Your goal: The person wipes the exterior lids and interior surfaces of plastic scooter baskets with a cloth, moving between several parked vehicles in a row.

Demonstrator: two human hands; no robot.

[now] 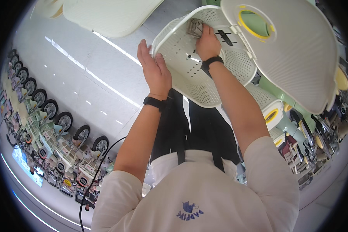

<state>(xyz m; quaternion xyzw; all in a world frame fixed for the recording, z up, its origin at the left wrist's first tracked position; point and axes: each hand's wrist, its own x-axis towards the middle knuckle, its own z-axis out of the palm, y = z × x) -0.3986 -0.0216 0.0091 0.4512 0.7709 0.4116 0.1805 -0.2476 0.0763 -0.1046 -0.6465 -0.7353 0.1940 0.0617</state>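
Observation:
A cream plastic basket (pixel 181 69) with perforated walls lies open in front of me, its mouth turned towards me. My right hand (pixel 209 43) reaches inside and holds a crumpled grey-brown cloth (pixel 195 28) against the inner wall. The left rim of the basket passes between the thumb and the straight fingers of my left hand (pixel 156 72). Hinged to the right side is a cream lid (pixel 295 55), swung wide, with a yellow-ringed oval window (pixel 255 24). A black strap (pixel 225 37) shows at holes inside the basket, near the hinge.
Electric scooters with front wheels (pixel 65 121) stand in a long row on the left. More vehicles (pixel 307 145) crowd the right, beside another perforated basket (pixel 262 98). A pale panel (pixel 110 17) juts over the grey tiled floor (pixel 104 69). A black cable (pixel 94 179) hangs at lower left.

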